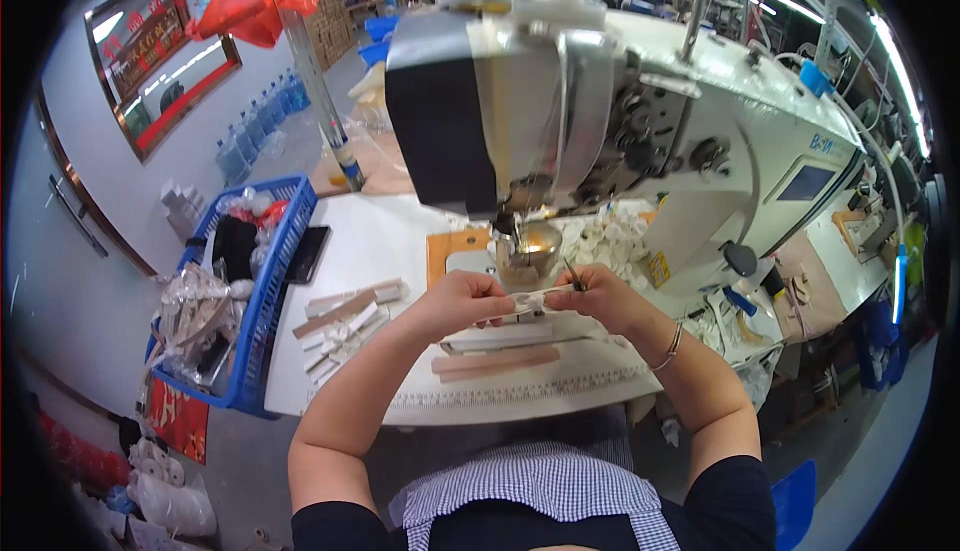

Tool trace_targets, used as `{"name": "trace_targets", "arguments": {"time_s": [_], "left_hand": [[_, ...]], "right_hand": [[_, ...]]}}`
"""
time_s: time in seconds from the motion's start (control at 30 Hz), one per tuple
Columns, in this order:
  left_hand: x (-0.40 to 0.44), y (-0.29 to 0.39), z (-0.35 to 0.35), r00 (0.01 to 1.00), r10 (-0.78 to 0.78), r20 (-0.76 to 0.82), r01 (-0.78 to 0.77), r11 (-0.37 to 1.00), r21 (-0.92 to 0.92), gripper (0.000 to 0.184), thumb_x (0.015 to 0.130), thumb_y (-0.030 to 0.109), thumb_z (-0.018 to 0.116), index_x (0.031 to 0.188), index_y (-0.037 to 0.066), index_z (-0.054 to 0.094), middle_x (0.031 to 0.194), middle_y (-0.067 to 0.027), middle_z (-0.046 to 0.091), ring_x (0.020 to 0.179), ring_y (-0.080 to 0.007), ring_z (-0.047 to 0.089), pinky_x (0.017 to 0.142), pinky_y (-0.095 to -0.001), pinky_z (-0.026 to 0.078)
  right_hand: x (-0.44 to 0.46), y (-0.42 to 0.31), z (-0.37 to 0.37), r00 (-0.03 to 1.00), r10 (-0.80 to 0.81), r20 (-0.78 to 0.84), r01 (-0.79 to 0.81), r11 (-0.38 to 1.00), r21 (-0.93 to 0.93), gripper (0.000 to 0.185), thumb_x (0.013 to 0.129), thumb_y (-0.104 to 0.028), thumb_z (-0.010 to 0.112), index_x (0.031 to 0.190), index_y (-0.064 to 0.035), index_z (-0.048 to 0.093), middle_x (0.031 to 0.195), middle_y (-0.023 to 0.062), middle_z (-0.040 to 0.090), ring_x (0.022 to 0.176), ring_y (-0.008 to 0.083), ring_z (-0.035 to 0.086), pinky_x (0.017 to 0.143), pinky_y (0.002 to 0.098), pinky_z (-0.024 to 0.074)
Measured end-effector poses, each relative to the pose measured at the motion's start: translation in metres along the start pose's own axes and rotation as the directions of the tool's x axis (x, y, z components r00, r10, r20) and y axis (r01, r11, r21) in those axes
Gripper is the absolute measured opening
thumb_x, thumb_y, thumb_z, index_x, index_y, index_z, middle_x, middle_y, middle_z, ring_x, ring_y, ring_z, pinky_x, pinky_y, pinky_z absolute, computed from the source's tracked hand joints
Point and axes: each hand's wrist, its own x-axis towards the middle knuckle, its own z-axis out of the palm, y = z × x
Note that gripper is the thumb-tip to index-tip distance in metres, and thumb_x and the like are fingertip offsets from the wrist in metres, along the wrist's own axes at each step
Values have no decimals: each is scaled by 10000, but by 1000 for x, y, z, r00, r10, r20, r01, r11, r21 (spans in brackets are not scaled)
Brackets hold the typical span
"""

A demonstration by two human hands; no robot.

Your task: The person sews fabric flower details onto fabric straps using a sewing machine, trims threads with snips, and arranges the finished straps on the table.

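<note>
My left hand point(466, 305) pinches one end of a small white fabric strip point(530, 302), which looks folded or knotted in the middle. The other end is between the fingers of my right hand point(603, 299). A thin dark pointed tool point(573, 275), perhaps snips or tweezers, also sticks up from my right hand. Both hands are just in front of the sewing machine's point(690, 111) needle area, near a shiny metal part point(536, 243). Pinkish-beige strips point(497, 363) lie on the white table below my hands. More white and beige strips point(350, 323) are spread to the left.
A blue basket point(258, 336) full of bagged items stands at the table's left, beside a dark phone point(308, 254). A pile of white pieces point(606, 245) lies behind my right hand. A ruler tape point(530, 389) runs along the front edge.
</note>
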Motion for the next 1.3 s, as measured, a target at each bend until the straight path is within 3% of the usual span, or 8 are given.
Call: {"name": "trace_targets", "arguments": {"time_s": [0.03,0.13,0.23,0.33,0.87,0.97,1.1,1.3], "left_hand": [[14,0,-7,998,46,46,-41,993,-108,200,793,244,652,792,46,621,682,-5,595,604,-60,521,540,-198,397],[33,19,-22,992,68,109,-38,964,-261,163,774,222,670,766,69,613,711,-4,586,621,-68,528,563,-199,407],[40,30,-27,994,-99,48,110,886,-451,101,769,127,663,748,69,583,650,-10,545,593,-111,524,575,-248,414],[55,24,-36,990,-95,102,133,856,-499,87,774,101,657,747,68,581,666,-21,549,587,-119,522,562,-252,406],[55,19,-34,999,-27,34,41,827,-561,76,779,75,641,841,41,613,765,-36,584,649,-128,511,619,-269,397],[57,19,-38,992,85,92,-16,815,-579,79,777,103,661,826,65,611,736,-22,567,639,-123,501,605,-270,389],[56,25,-36,997,8,74,25,897,-441,99,773,136,678,798,80,600,695,-3,534,622,-117,482,601,-261,373],[66,4,-35,997,63,52,-23,829,-560,102,771,145,672,776,87,589,671,5,504,611,-108,455,614,-244,355]], "right_hand": [[5,-11,-4,998,54,-10,-54,997,51,185,760,-215,707,690,-132,556,598,-73,454,519,14,340,446,187,242],[21,-20,-16,984,177,-20,-164,941,295,193,740,-209,713,671,-147,543,578,-79,416,493,26,318,437,191,216],[31,-26,-19,983,179,-41,-157,937,312,203,709,-237,718,657,-140,548,579,-63,409,494,40,321,425,208,210],[42,-26,-20,982,148,-116,-108,949,297,221,673,-275,732,673,-112,583,591,-41,431,495,53,328,421,224,216],[43,-35,-14,979,31,-204,15,975,221,234,649,-269,745,761,-91,643,614,-41,516,489,52,372,419,218,242],[45,-37,-14,975,57,-216,-9,977,215,210,655,-249,740,758,-98,636,618,-44,518,490,49,373,420,214,242],[47,-39,-17,980,40,-193,5,973,231,190,655,-223,740,753,-100,633,622,-42,524,491,47,375,421,211,243],[48,-37,-16,975,35,-221,13,977,211,176,659,-203,738,746,-85,641,610,-34,531,475,49,373,403,208,234]]}}
